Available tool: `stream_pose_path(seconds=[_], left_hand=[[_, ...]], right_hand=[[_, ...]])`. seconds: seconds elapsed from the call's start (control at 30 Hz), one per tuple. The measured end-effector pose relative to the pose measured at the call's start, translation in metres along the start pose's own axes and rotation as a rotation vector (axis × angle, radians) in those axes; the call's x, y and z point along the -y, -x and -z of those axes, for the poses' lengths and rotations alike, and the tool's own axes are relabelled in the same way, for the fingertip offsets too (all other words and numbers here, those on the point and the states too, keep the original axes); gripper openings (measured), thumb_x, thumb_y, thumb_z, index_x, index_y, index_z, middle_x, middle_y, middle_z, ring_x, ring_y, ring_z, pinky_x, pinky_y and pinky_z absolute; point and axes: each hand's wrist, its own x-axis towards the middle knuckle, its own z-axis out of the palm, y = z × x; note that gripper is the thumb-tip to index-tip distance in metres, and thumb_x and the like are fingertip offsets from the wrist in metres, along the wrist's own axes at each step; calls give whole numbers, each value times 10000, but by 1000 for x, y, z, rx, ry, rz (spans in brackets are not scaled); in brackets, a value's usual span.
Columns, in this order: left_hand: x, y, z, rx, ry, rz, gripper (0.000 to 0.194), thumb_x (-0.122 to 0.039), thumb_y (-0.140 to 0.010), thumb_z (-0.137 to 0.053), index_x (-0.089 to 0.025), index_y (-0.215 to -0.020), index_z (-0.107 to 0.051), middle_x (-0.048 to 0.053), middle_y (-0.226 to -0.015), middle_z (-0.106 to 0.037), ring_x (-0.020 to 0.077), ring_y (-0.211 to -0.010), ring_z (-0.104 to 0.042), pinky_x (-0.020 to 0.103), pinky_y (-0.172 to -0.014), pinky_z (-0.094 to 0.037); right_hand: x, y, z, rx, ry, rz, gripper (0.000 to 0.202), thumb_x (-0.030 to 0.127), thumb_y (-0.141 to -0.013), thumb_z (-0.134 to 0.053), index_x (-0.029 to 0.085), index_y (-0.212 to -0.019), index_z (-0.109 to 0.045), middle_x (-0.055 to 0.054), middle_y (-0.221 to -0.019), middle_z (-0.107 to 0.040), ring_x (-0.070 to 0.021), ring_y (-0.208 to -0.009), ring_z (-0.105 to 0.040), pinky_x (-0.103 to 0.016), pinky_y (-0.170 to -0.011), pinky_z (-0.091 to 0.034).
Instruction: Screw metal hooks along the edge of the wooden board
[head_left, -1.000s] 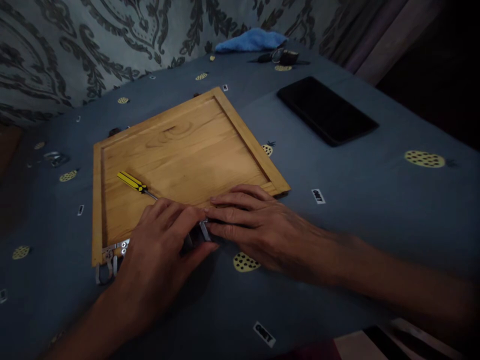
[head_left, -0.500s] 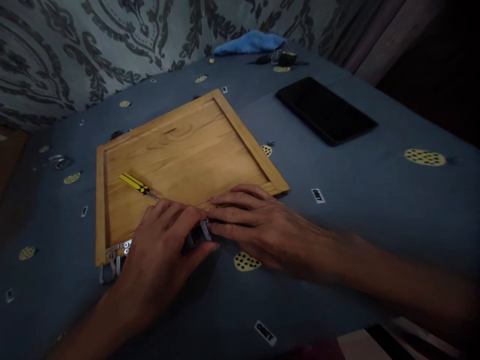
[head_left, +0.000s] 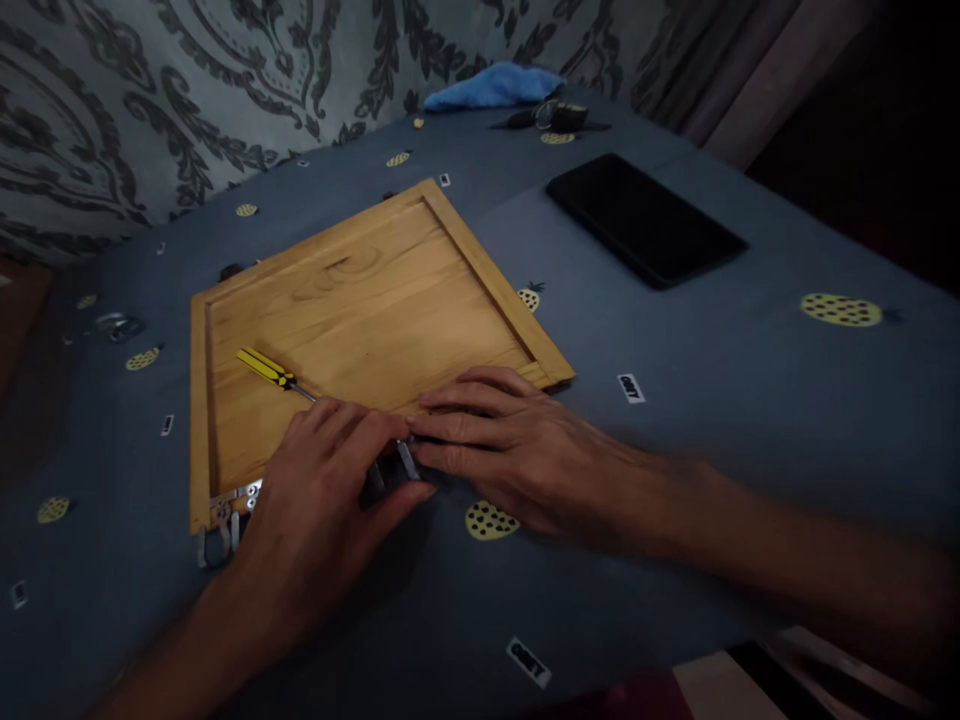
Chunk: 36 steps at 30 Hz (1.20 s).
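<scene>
A framed wooden panel [head_left: 360, 300], like a cabinet door, lies on the table. At its near edge my left hand [head_left: 322, 500] curls round a metal hinge [head_left: 406, 460], thumb below and fingers above. My right hand [head_left: 510, 440] lies with its fingers stretched out over the panel's near edge, the fingertips touching the hinge. Most of that hinge is hidden by the hands. A second hinge [head_left: 225, 512], with screws showing, sits at the panel's near left corner. On the panel rests a screwdriver [head_left: 262, 367] with a yellow and black handle, its tip behind my left hand.
A dark tablet or large phone [head_left: 645, 220] lies to the right on the patterned tablecloth [head_left: 697, 400]. Toward the back are a blue cloth [head_left: 495, 87] and a dark object with a ring [head_left: 559, 115]. Another small metal piece [head_left: 116, 326] lies at the left.
The view has shifted very slightly. Both hands, the hinge and the screwdriver keep practically the same places relative to the panel.
</scene>
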Motion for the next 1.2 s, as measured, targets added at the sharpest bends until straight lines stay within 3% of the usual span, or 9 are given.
stream_pose_path(seconds=[0.4,0.5,0.6,0.67,0.73,0.87,1.0,1.1,1.2], left_hand=[[-2,-1,4,15,59,51,217,-343,-860,-705,-246,-1029,-609,19,-976,-684,255,-940,-603,416,-815,-485],[1,1,16,-39,299,197,320,-357,-825,-754,-274,-1113,-642,1,-1067,-704,220,-1019,-618,361,-881,-485],[7,-1,31,-169,730,440,254,-374,-831,-745,-290,-1068,-709,-12,-1093,-729,160,-1032,-646,257,-878,-495],[12,-3,38,-252,994,543,198,-362,-785,-780,-266,-955,-747,-9,-968,-749,119,-910,-663,201,-812,-499],[17,-7,42,-304,1116,580,200,-368,-701,-828,-218,-796,-739,-8,-755,-713,87,-716,-624,175,-697,-484],[26,-11,45,-322,1060,588,366,-464,-678,-796,-177,-576,-593,-27,-516,-538,72,-516,-469,192,-536,-392],[41,-13,51,-348,884,591,479,-609,-781,-604,-196,-552,-526,-37,-464,-439,94,-479,-406,231,-513,-346],[60,-15,55,-350,633,615,407,-563,-724,-661,-192,-591,-559,-18,-538,-512,110,-528,-426,248,-535,-315],[81,-18,55,-323,355,668,426,-499,-675,-738,-195,-497,-499,-36,-469,-385,113,-515,-318,274,-531,-189]], right_hand=[[0,-2,1,4,41,25,255,100,-954,-508,143,-1156,-658,-81,-1269,-696,-224,-1233,-570,-443,-1045,-451],[1,-4,1,-9,29,36,273,100,-958,-481,158,-1157,-659,-71,-1249,-708,-226,-1220,-583,-455,-1031,-460],[2,-6,2,-4,11,40,298,115,-957,-465,173,-1177,-657,-64,-1237,-717,-231,-1203,-598,-453,-1015,-472],[2,-6,2,-9,29,27,319,121,-973,-442,159,-1214,-646,-76,-1232,-720,-228,-1191,-607,-448,-1020,-471],[0,-5,1,-22,38,36,329,121,-970,-428,156,-1207,-653,-84,-1232,-720,-229,-1178,-618,-445,-1016,-476],[-5,-2,-3,-20,48,68,377,134,-941,-444,197,-1258,-636,-76,-1255,-710,-224,-1208,-606,-455,-1021,-476],[-7,-1,-5,-16,52,67,392,140,-944,-443,203,-1287,-622,-87,-1248,-711,-224,-1226,-595,-462,-1020,-475],[-7,-1,-6,-42,65,86,349,160,-968,-433,189,-1253,-633,-91,-1228,-719,-216,-1217,-599,-443,-1022,-469],[-6,-1,-5,-40,64,85,330,143,-962,-438,167,-1218,-645,-90,-1226,-720,-216,-1200,-603,-435,-1020,-465]])
